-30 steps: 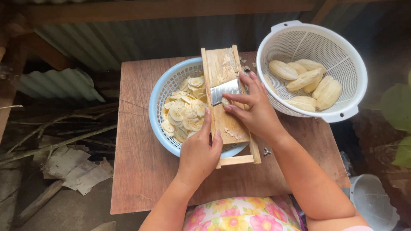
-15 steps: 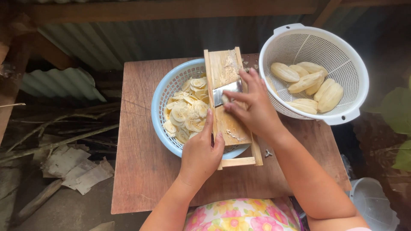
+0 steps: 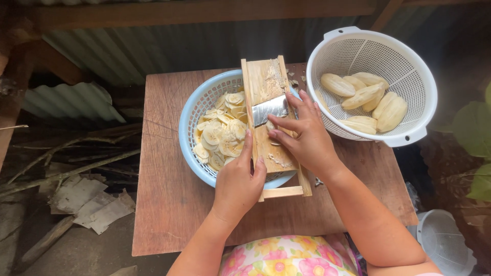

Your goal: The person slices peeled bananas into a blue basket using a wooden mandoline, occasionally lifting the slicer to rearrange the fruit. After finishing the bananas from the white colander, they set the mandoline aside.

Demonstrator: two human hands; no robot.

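Observation:
A wooden slicer board with a metal blade lies across a light blue basket holding several pale banana slices. My left hand grips the board's near left edge. My right hand rests on the board just below the blade, fingers curled over a small piece of banana that is mostly hidden. A white colander at the right holds several peeled bananas.
Everything stands on a small brown wooden table. Corrugated metal sheets, sticks and paper scraps lie on the ground to the left. A white container sits low at the right, beside green leaves.
My right hand has slid a little along the board by the blade. My left hand keeps its hold on the board.

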